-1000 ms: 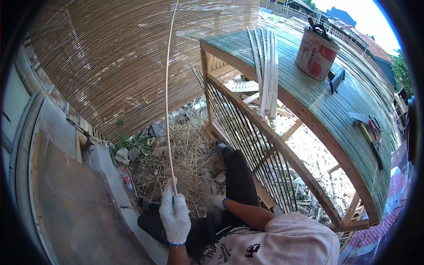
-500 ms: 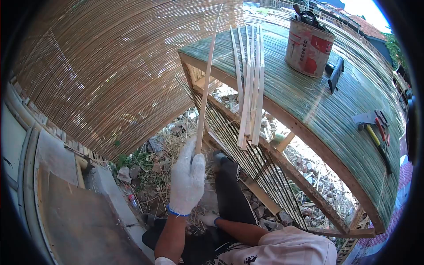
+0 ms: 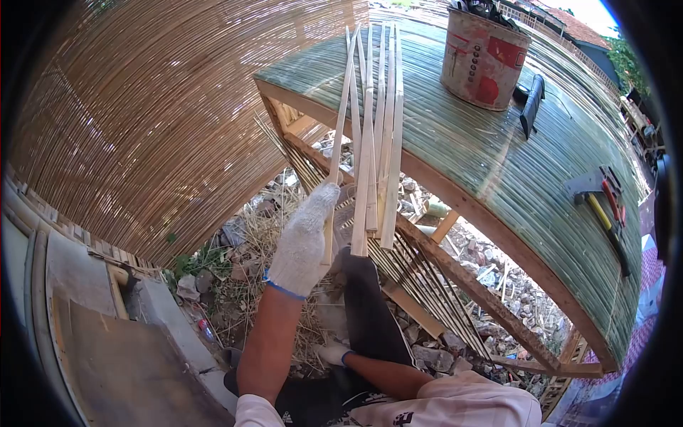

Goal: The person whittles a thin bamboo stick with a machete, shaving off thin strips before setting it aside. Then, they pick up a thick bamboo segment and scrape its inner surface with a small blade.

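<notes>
My left hand (image 3: 304, 242), in a white glove with a blue cuff, is closed around the lower part of a thin pale strip (image 3: 343, 128). That strip slants up over the near edge of a slatted, curved-edged platform (image 3: 455, 142). Just right of it, several similar strips (image 3: 388, 135) lie over the same edge, their near ends sticking out past it. Low beside my dark-trousered leg (image 3: 366, 306), my right hand (image 3: 333, 352) is also gloved. Its fingers look loosely apart, with nothing visible in them.
A stained bucket (image 3: 485, 60) filled with dark items stands on the platform. Near it lies a black object (image 3: 532, 107); farther right are a yellow-and-black tool (image 3: 603, 231) and red-handled tool (image 3: 613, 203). A woven screen (image 3: 156, 128) rises left. Rubble and straw (image 3: 249, 270) cover the ground.
The strip in my left hand has come down from a raised position to beside the other strips. My left hand has moved slightly up, and the view has shifted a little.
</notes>
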`<action>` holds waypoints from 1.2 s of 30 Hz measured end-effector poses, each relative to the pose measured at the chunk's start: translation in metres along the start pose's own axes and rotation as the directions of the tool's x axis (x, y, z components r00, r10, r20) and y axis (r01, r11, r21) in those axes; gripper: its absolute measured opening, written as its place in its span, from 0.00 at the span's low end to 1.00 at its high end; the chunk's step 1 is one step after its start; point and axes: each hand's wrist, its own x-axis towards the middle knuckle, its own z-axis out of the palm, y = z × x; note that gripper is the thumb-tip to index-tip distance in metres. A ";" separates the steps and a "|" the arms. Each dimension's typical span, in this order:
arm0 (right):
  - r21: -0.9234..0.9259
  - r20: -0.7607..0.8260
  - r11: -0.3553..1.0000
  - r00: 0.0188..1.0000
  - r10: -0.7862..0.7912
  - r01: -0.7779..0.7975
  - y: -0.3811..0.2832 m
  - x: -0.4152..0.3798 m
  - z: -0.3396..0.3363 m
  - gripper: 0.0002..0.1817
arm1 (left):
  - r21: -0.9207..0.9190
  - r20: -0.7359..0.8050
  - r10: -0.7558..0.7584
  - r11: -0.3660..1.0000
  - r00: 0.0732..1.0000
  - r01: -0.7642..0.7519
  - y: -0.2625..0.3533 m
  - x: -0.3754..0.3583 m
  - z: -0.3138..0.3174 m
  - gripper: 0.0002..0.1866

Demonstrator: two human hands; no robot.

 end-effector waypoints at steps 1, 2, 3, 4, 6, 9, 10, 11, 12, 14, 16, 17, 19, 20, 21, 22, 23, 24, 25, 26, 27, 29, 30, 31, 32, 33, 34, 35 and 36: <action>-0.055 -0.123 0.997 0.990 -0.063 0.056 0.002 0.003 0.005 0.53 | 0.011 -0.041 -0.013 1.000 0.999 0.013 0.001 -0.005 0.004 0.30; -0.059 -0.120 0.997 0.991 -0.064 0.057 0.005 0.006 0.006 0.53 | 0.010 -0.045 -0.009 1.000 0.999 0.010 -0.001 -0.002 0.004 0.30; -0.076 -0.129 0.996 0.990 -0.059 0.049 0.004 0.003 0.006 0.54 | 0.082 -0.021 0.045 0.996 0.999 -0.043 -0.002 0.002 0.004 0.30; -0.097 -0.138 0.994 0.989 -0.056 0.043 0.002 0.000 0.004 0.54 | 0.152 0.005 0.100 0.983 0.995 -0.100 -0.002 0.005 0.005 0.30; -0.149 -0.147 0.988 0.987 -0.061 0.039 -0.004 -0.007 -0.004 0.54 | 0.249 0.058 0.149 0.955 0.987 -0.159 0.000 0.007 0.017 0.31; -0.097 -0.083 0.995 0.996 -0.037 0.029 0.002 -0.002 -0.010 0.52 | 0.558 0.306 0.342 0.692 0.888 -0.459 -0.013 0.018 -0.015 0.32; 0.011 -0.010 1.000 1.000 -0.019 0.020 0.001 -0.005 -0.013 0.50 | 0.763 0.399 0.464 0.311 0.791 -0.567 -0.013 0.007 -0.022 0.28; -0.008 0.003 1.000 1.000 -0.018 0.018 0.002 -0.010 -0.014 0.50 | 0.830 0.526 0.510 -0.133 0.681 -0.542 -0.014 -0.003 -0.029 0.26; 0.102 -0.054 0.993 0.997 -0.046 0.051 -0.006 -0.024 -0.018 0.43 | 0.711 0.246 0.407 0.541 0.880 -0.449 -0.028 -0.006 -0.047 0.27; 0.207 -0.108 0.974 0.992 -0.066 0.087 -0.006 -0.028 -0.025 0.37 | 0.517 0.022 0.324 0.806 0.946 -0.288 -0.025 -0.047 -0.067 0.29; 0.142 0.070 0.960 0.965 -0.254 0.243 0.015 -0.003 -0.031 0.20 | 0.279 -0.232 0.200 0.951 0.952 -0.132 -0.029 -0.095 -0.104 0.33; 0.143 0.078 0.959 0.964 -0.255 0.243 0.006 -0.017 -0.034 0.20 | 0.329 -0.311 0.239 0.935 0.920 -0.132 -0.039 -0.118 -0.131 0.35; 0.435 0.060 0.898 0.993 -0.098 0.063 -0.023 -0.055 -0.044 0.12 | 0.389 -0.557 0.303 0.918 0.773 -0.080 -0.067 -0.170 -0.167 0.34; 0.635 0.089 0.767 0.995 0.043 -0.090 -0.024 -0.045 -0.037 0.10 | 0.398 -0.624 0.308 0.916 0.718 -0.047 -0.090 -0.195 -0.186 0.34; 0.623 0.088 0.779 0.996 0.027 -0.076 -0.031 -0.051 -0.033 0.10 | 0.403 -0.676 0.306 0.915 0.671 -0.011 -0.115 -0.219 -0.200 0.34; 0.620 0.072 0.783 0.997 0.016 -0.057 -0.039 -0.059 -0.037 0.10 | 0.375 -0.722 0.254 0.925 0.643 0.056 -0.139 -0.240 -0.205 0.33; 0.659 0.014 0.752 1.000 0.020 -0.024 -0.050 -0.058 -0.036 0.10 | 0.345 -0.761 0.201 0.931 0.617 0.123 -0.163 -0.255 -0.206 0.33; 0.608 -0.009 0.792 0.998 -0.060 0.053 -0.053 -0.045 -0.031 0.10 | 0.286 -0.781 0.139 0.946 0.610 0.151 -0.188 -0.267 -0.204 0.32; 0.435 -0.114 0.894 0.991 -0.065 0.108 -0.063 -0.031 -0.028 0.11 | 0.228 -0.798 0.074 0.956 0.599 0.185 -0.210 -0.278 -0.201 0.32; 0.181 -0.203 0.951 0.956 -0.214 0.251 -0.072 -0.031 -0.028 0.12 | 0.228 -0.765 0.047 0.953 0.642 0.201 -0.233 -0.285 -0.209 0.32; -0.099 -0.236 0.931 0.901 -0.365 0.351 -0.085 -0.030 -0.024 0.12 | 0.382 -0.713 0.137 0.898 0.688 0.218 -0.256 -0.290 -0.221 0.31; -0.014 -0.322 0.913 0.862 -0.390 0.408 -0.065 0.084 0.013 0.17 | 0.525 -0.635 0.217 0.825 0.742 0.208 -0.264 -0.291 -0.215 0.31; -0.020 -0.336 0.914 0.858 -0.389 0.406 -0.101 0.031 -0.006 0.17 | 0.399 -0.660 0.126 0.894 0.740 0.204 -0.247 -0.293 -0.199 0.32; 0.405 -0.305 0.861 0.933 -0.190 0.308 -0.136 -0.021 -0.001 0.18 | 0.266 -0.674 0.035 0.943 0.738 0.198 -0.235 -0.290 -0.192 0.32; 0.393 -0.330 0.848 0.915 -0.230 0.355 -0.151 -0.031 0.001 0.19 | 0.393 -0.583 0.125 0.908 0.803 0.144 -0.239 -0.288 -0.214 0.32; 0.379 -0.352 0.836 0.897 -0.266 0.397 -0.161 -0.028 0.005 0.21 | 0.409 -0.605 0.058 0.879 0.794 0.246 -0.220 -0.287 -0.209 0.31; 0.408 -0.399 0.789 0.867 -0.298 0.459 -0.175 -0.021 0.013 0.22 | 0.535 -0.564 0.105 0.802 0.819 0.265 -0.208 -0.284 -0.213 0.32; 0.399 -0.414 0.761 0.841 -0.349 0.512 -0.177 -0.017 0.017 0.25 | 0.649 -0.518 0.141 0.707 0.844 0.281 -0.200 -0.279 -0.219 0.33; 0.380 -0.385 0.792 0.860 -0.334 0.478 -0.191 -0.021 0.016 0.26 | 0.668 -0.561 0.207 0.685 0.801 0.290 -0.197 -0.276 -0.223 0.26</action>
